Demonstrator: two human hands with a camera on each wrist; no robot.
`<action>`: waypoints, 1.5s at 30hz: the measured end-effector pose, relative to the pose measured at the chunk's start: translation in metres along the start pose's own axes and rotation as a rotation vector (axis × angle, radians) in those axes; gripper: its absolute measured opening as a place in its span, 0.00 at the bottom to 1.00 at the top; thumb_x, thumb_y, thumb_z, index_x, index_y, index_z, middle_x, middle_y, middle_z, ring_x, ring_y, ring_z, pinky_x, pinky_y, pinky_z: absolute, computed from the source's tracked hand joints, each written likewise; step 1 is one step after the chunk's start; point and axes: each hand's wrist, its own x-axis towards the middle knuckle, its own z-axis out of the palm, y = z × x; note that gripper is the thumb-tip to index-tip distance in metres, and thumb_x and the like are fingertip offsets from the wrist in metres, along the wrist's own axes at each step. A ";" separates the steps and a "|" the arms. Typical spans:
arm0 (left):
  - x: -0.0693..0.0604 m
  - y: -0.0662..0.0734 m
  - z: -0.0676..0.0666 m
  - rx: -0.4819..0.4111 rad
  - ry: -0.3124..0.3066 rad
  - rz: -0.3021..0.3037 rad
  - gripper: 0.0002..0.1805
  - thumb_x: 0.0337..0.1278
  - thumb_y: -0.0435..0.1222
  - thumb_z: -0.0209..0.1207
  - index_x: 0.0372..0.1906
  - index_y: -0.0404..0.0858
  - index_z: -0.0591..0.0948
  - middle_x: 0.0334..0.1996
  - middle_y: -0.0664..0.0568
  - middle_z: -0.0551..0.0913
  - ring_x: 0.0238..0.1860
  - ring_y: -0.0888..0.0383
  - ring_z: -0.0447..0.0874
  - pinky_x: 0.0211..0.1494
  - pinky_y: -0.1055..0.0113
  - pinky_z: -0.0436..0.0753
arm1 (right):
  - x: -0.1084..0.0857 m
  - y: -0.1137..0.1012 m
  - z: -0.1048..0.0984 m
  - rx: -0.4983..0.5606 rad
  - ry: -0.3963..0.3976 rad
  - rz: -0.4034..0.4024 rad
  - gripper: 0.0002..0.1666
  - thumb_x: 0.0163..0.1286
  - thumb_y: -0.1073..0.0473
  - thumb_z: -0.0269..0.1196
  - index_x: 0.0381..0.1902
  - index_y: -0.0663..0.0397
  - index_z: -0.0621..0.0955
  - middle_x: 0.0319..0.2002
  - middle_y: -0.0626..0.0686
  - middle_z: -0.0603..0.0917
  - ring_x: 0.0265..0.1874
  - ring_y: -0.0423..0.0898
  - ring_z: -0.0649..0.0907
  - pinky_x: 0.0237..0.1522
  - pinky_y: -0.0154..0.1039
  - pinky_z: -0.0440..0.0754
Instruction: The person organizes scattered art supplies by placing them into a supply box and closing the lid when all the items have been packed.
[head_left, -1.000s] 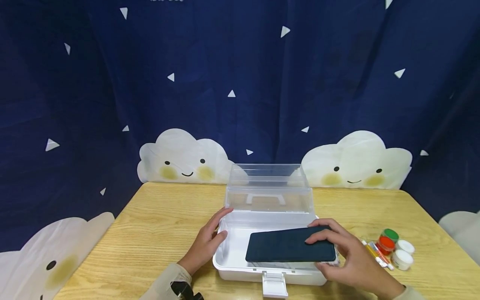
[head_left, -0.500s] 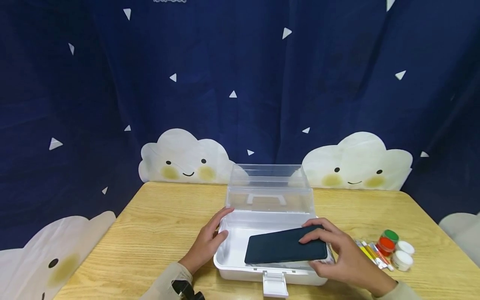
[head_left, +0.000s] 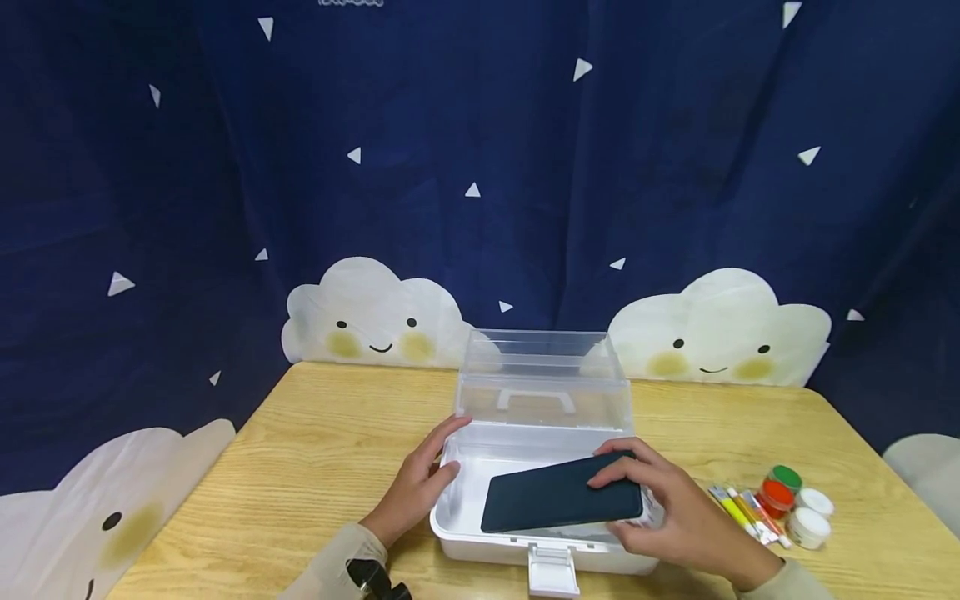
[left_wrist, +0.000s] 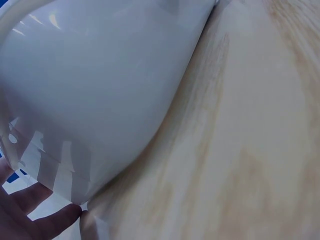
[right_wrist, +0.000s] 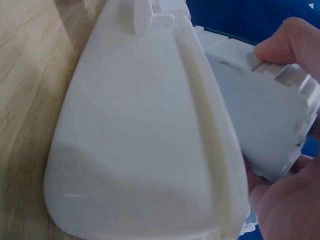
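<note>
Sleeves: two, beige cloth (head_left: 341, 562), one at each wrist.
Latch: one, white plastic (head_left: 552, 575), hanging at the front of the box.
Left hand: one (head_left: 415, 483), thumb spread away from the fingers, touching the box's left end.
Right hand: one (head_left: 667, 508), pinching the slab's right end, thumb at the near edge, fingers on top.
Box: one, white plastic, oblong with rounded corners (head_left: 476, 550), standing on the table.
Slab: one, flat dark blue-green rectangle (head_left: 555, 498), smooth on top, rounded at the corners, pale underneath with a notched edge; slanted over the box's inside, whether touching its floor cannot be told.
Paint tubes: at least three, slim, yellow, orange and whitish (head_left: 748, 515), right of the box.
Jars: four, small, round; one green (head_left: 786, 477), one red (head_left: 776, 497), two white (head_left: 809, 528), beside the tubes.
Lid: one, clear plastic (head_left: 543, 364), raised behind the box, with one white handle (head_left: 536, 400).
Table: one, pale wood-grained top (head_left: 360, 433).
Curtain: one, navy cloth (head_left: 420, 100), with four white clouds (head_left: 375, 292) in view.
</note>
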 end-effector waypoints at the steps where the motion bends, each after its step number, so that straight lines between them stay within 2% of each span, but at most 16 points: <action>1: 0.000 0.000 0.000 -0.002 -0.002 -0.007 0.33 0.63 0.25 0.52 0.70 0.54 0.66 0.73 0.51 0.59 0.71 0.49 0.57 0.59 0.50 0.73 | 0.000 0.000 0.000 0.002 -0.007 -0.007 0.24 0.52 0.58 0.75 0.45 0.30 0.81 0.58 0.44 0.73 0.50 0.44 0.75 0.46 0.36 0.79; 9: 0.001 -0.002 0.001 -0.002 -0.011 -0.043 0.35 0.63 0.25 0.51 0.70 0.56 0.66 0.73 0.54 0.59 0.71 0.52 0.58 0.61 0.52 0.72 | 0.001 0.002 -0.006 0.008 -0.076 -0.060 0.26 0.56 0.57 0.72 0.52 0.34 0.78 0.59 0.45 0.72 0.50 0.44 0.76 0.46 0.36 0.79; 14: 0.001 -0.003 0.000 -0.007 -0.007 -0.056 0.35 0.63 0.24 0.51 0.70 0.56 0.66 0.73 0.56 0.59 0.71 0.54 0.59 0.62 0.51 0.71 | 0.002 0.001 -0.008 0.018 -0.049 0.063 0.39 0.53 0.50 0.74 0.62 0.34 0.70 0.58 0.44 0.75 0.49 0.42 0.77 0.48 0.39 0.81; 17: 0.001 -0.004 0.000 -0.004 -0.007 -0.051 0.35 0.62 0.24 0.52 0.70 0.55 0.66 0.72 0.56 0.59 0.71 0.53 0.59 0.62 0.50 0.71 | 0.002 0.000 -0.007 0.079 -0.006 0.143 0.44 0.50 0.48 0.76 0.63 0.34 0.68 0.59 0.49 0.74 0.48 0.44 0.78 0.47 0.41 0.81; 19: 0.001 -0.005 0.001 -0.004 -0.006 -0.047 0.36 0.62 0.23 0.52 0.70 0.55 0.66 0.73 0.56 0.59 0.70 0.53 0.59 0.61 0.50 0.71 | 0.001 0.000 -0.006 0.124 0.011 0.175 0.45 0.48 0.49 0.77 0.63 0.35 0.68 0.59 0.50 0.73 0.48 0.44 0.78 0.47 0.39 0.81; 22: 0.000 -0.006 0.001 -0.004 -0.002 -0.041 0.36 0.61 0.23 0.52 0.70 0.56 0.66 0.72 0.55 0.60 0.70 0.53 0.60 0.61 0.51 0.72 | 0.001 0.001 -0.007 0.166 0.020 0.180 0.46 0.48 0.51 0.77 0.64 0.37 0.68 0.57 0.51 0.74 0.48 0.44 0.78 0.45 0.37 0.81; 27: 0.001 -0.004 0.001 -0.002 0.003 -0.045 0.36 0.61 0.23 0.52 0.70 0.57 0.66 0.72 0.54 0.60 0.70 0.53 0.61 0.61 0.54 0.72 | 0.001 0.000 -0.014 0.092 0.009 0.176 0.46 0.47 0.47 0.77 0.64 0.35 0.69 0.58 0.45 0.76 0.51 0.41 0.77 0.46 0.37 0.81; 33: 0.001 -0.004 0.001 -0.007 0.008 -0.045 0.36 0.61 0.23 0.52 0.70 0.58 0.66 0.72 0.54 0.60 0.70 0.52 0.61 0.61 0.52 0.72 | -0.001 -0.001 -0.028 -0.030 -0.070 0.185 0.44 0.50 0.43 0.75 0.64 0.31 0.69 0.59 0.41 0.76 0.49 0.38 0.78 0.48 0.38 0.80; 37: 0.001 -0.004 0.002 -0.006 0.011 -0.043 0.35 0.61 0.22 0.51 0.70 0.54 0.66 0.73 0.52 0.60 0.70 0.51 0.60 0.60 0.49 0.72 | -0.002 0.000 -0.033 -0.024 -0.093 0.142 0.44 0.52 0.43 0.74 0.66 0.35 0.68 0.59 0.43 0.76 0.50 0.39 0.79 0.49 0.37 0.80; 40: 0.001 0.008 0.001 -0.017 0.004 -0.059 0.34 0.61 0.21 0.50 0.71 0.46 0.66 0.73 0.47 0.59 0.71 0.48 0.58 0.61 0.44 0.71 | -0.003 0.001 -0.035 -0.013 -0.101 0.135 0.46 0.52 0.43 0.74 0.67 0.37 0.67 0.60 0.43 0.75 0.51 0.39 0.79 0.50 0.36 0.80; 45: 0.001 0.006 0.000 -0.008 -0.006 -0.048 0.34 0.62 0.23 0.51 0.71 0.52 0.66 0.73 0.50 0.59 0.71 0.49 0.58 0.61 0.47 0.71 | -0.004 0.001 -0.038 0.017 -0.141 0.170 0.46 0.52 0.44 0.74 0.67 0.37 0.66 0.62 0.48 0.74 0.54 0.43 0.78 0.51 0.33 0.78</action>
